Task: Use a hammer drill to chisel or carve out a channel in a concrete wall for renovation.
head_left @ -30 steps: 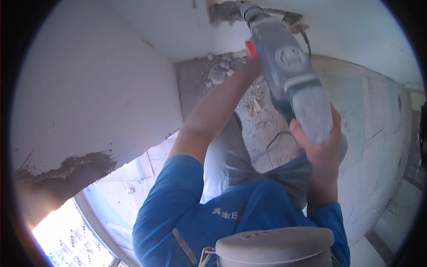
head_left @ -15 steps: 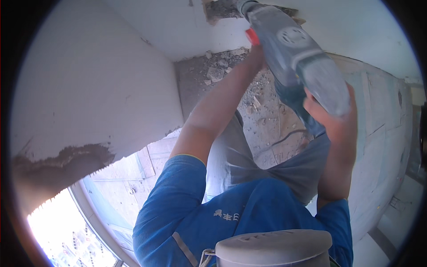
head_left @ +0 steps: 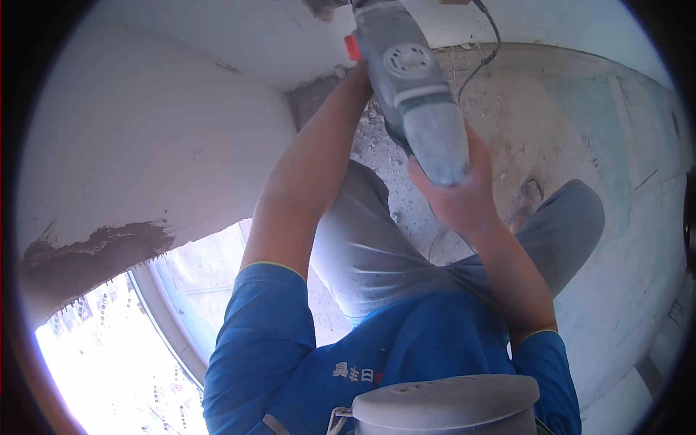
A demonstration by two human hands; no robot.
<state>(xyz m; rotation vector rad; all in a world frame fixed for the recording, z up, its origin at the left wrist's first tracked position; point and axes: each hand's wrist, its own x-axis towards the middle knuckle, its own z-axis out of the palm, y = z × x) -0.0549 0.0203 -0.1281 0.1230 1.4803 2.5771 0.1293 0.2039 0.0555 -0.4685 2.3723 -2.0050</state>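
Observation:
A dusty grey hammer drill (head_left: pixel 413 87) points up toward the top edge of the view, its front end cut off there. My right hand (head_left: pixel 467 196) is closed round the rear of its body. At the front left side my left hand (head_left: pixel 365 78) supports the tool next to a red part (head_left: pixel 352 48). Most of the left fingers are hidden behind the casing, though the hand appears wrapped round the tool there. Beyond the tool's front end, a broken patch (head_left: pixel 322 9) shows in the white wall (head_left: pixel 239 32).
Rubble and dust cover the floor (head_left: pixel 507 123) under the tool. A black cable (head_left: pixel 496 51) curves down the wall onto the floor. A white wall with a ragged, rough lower edge (head_left: pixel 109 250) stands at left, above a bright window (head_left: pixel 109 362). My bent legs (head_left: pixel 370 232) frame the floor.
The hammer drill has swung left and stands more upright, both hands moving left with it. My right leg is now spread out to the right. More cable shows at the top.

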